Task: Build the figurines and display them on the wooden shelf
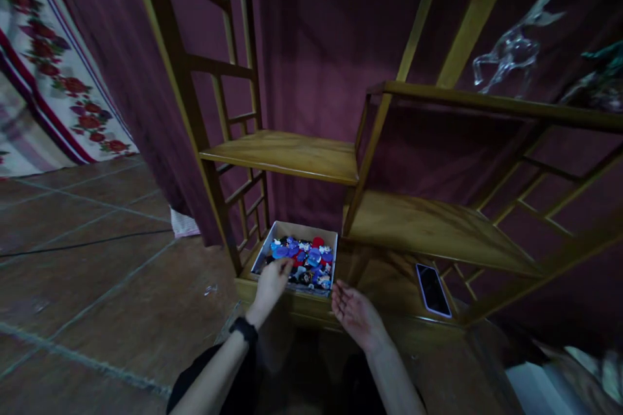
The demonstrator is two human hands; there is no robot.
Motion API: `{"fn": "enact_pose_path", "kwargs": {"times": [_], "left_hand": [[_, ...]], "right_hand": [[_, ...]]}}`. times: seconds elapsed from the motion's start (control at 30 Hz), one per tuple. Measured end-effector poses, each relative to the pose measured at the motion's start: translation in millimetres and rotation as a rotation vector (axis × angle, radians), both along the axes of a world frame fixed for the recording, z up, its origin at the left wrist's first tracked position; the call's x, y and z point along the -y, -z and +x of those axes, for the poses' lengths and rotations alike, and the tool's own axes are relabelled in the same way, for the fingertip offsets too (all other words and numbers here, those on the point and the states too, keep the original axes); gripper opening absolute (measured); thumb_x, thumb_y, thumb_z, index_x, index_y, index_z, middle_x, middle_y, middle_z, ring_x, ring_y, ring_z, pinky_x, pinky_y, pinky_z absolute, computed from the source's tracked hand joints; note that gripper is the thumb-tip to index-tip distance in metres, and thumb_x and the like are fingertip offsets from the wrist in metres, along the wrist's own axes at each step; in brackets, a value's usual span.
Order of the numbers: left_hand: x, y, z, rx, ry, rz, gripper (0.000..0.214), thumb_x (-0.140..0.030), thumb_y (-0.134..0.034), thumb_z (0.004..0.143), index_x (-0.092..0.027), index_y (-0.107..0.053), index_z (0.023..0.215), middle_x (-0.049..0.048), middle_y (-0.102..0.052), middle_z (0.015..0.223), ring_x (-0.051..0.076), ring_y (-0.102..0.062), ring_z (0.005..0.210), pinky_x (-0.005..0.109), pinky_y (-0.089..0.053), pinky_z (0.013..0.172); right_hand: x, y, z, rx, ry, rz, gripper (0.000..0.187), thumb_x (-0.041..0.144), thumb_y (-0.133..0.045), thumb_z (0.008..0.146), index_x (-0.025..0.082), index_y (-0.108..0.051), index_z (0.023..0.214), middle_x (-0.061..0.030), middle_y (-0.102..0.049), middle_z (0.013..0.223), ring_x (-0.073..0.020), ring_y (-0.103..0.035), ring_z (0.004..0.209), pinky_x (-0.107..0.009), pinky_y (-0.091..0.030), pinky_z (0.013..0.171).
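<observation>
A shallow white box [335, 248] sits on the bottom board of a wooden shelf unit. Inside lie many small colourful pieces [314, 255], blue, red, white and black, that look like little figures; their exact kind is too small to tell. Over the front left part of the box is my left hand [273, 280], a dark band on its wrist, its fingers drawn together; whatever they hold is hidden. My right hand [354, 312] is just off the front right corner of the box, palm turned up, fingers loosely curled and apart, with nothing visible in it.
A phone [433, 290] lies on the bottom board to the right. Above the box runs a wooden shelf [287, 154], with another shelf [433, 227] to its right. A clear glass animal figurine [513, 52] stands higher up. A dark cable [87, 243] crosses the tiled floor.
</observation>
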State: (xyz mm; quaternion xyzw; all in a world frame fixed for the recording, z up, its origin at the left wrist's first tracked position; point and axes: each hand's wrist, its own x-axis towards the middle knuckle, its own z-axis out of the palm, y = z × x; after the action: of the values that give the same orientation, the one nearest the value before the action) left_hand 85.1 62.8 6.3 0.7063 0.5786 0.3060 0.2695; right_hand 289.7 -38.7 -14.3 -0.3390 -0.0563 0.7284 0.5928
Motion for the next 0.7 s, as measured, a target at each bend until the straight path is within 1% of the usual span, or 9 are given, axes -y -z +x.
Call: {"fn": "enact_pose_path", "kwargs": {"times": [0.07,0.13,0.2,0.3,0.37,0.47,0.53,0.6,0.7], "left_hand": [[-40.8,13.4,-18.3,0.102,-0.056,0.007,0.031,-0.036,-0.043,0.079,-0.015,-0.065,0.086,0.0069,-0.069,0.08,0.021,-0.062,0.078,0.028,-0.046,0.068],[-69.8,27.2,-28.9,0.205,-0.104,-0.002,0.03,-0.034,-0.046,0.076,-0.013,-0.066,0.085,0.0067,-0.068,0.076,0.02,-0.062,0.074,0.026,-0.045,0.063],[-85.7,39.5,-31.2,0.284,-0.149,-0.027,0.028,-0.032,-0.05,0.073,-0.013,-0.067,0.085,0.0057,-0.068,0.073,0.019,-0.062,0.071,0.025,-0.045,0.061],[-93.9,50.3,-26.7,0.346,-0.153,-0.066,0.024,-0.031,-0.055,0.068,-0.015,-0.068,0.081,0.0045,-0.068,0.069,0.019,-0.062,0.069,0.024,-0.045,0.06],[-97.4,50.6,-25.8,0.381,-0.145,-0.089,0.023,-0.03,-0.057,0.067,-0.015,-0.069,0.08,0.0047,-0.068,0.067,0.019,-0.062,0.068,0.025,-0.045,0.059],[-106.0,43.6,-31.3,0.447,-0.14,-0.089,0.023,-0.031,-0.059,0.066,-0.015,-0.069,0.078,0.0051,-0.068,0.067,0.019,-0.061,0.066,0.025,-0.045,0.058],[-111.9,37.5,-35.0,0.528,-0.156,-0.103,0.024,-0.032,-0.06,0.065,-0.014,-0.068,0.077,0.0049,-0.067,0.065,0.018,-0.061,0.063,0.025,-0.045,0.056],[-116.0,31.7,-35.3,0.645,-0.168,-0.141,0.026,-0.034,-0.06,0.064,-0.013,-0.066,0.078,0.0047,-0.066,0.064,0.017,-0.06,0.061,0.025,-0.045,0.055],[-117.3,24.6,-30.7,0.801,-0.136,-0.196,0.028,-0.035,-0.063,0.061,-0.012,-0.065,0.077,0.0047,-0.066,0.066,0.015,-0.06,0.062,0.024,-0.045,0.056]], "right_hand": [[-28.2,-2.8,-3.0,0.09,0.023,0.018,0.018,0.012,-0.062,0.067,0.016,-0.063,0.085,-0.0033,-0.068,0.083,-0.01,-0.063,0.073,-0.022,-0.049,0.07],[-51.8,1.3,-10.1,0.226,0.053,0.041,0.019,0.014,-0.065,0.064,0.016,-0.064,0.083,-0.004,-0.068,0.082,-0.0104,-0.062,0.069,-0.022,-0.048,0.066],[-68.5,11.0,-19.8,0.368,0.074,0.059,0.02,0.019,-0.066,0.063,0.016,-0.064,0.082,-0.0049,-0.068,0.081,-0.0113,-0.061,0.068,-0.022,-0.048,0.064],[-82.8,27.7,-32.8,0.583,0.067,0.095,0.021,0.027,-0.064,0.064,0.016,-0.064,0.082,-0.0047,-0.068,0.08,-0.0131,-0.06,0.068,-0.024,-0.047,0.063],[-90.2,35.6,-36.4,0.784,0.057,0.14,0.019,0.031,-0.059,0.068,0.018,-0.064,0.082,-0.0037,-0.068,0.079,-0.0145,-0.06,0.067,-0.025,-0.046,0.061],[-103.3,41.2,-33.1,1.24,0.063,0.204,0.018,0.029,-0.049,0.075,0.021,-0.063,0.084,-0.0018,-0.067,0.082,-0.0169,-0.061,0.075,-0.027,-0.046,0.068],[-113.7,42.1,-27.9,1.566,0.03,0.243,0.023,0.022,-0.042,0.079,0.024,-0.063,0.09,-0.0019,-0.065,0.091,-0.0171,-0.061,0.082,-0.028,-0.044,0.076],[-124.9,42.2,-23.6,1.839,-0.022,0.286,0.032,0.014,-0.039,0.079,0.025,-0.061,0.099,-0.0037,-0.062,0.104,-0.017,-0.059,0.092,-0.028,-0.042,0.082],[-142.4,44.0,-21.7,2.16,-0.111,0.348,0.043,0.007,-0.045,0.074,0.021,-0.056,0.113,-0.008,-0.055,0.119,-0.0207,-0.049,0.11,-0.03,-0.036,0.092]]}}
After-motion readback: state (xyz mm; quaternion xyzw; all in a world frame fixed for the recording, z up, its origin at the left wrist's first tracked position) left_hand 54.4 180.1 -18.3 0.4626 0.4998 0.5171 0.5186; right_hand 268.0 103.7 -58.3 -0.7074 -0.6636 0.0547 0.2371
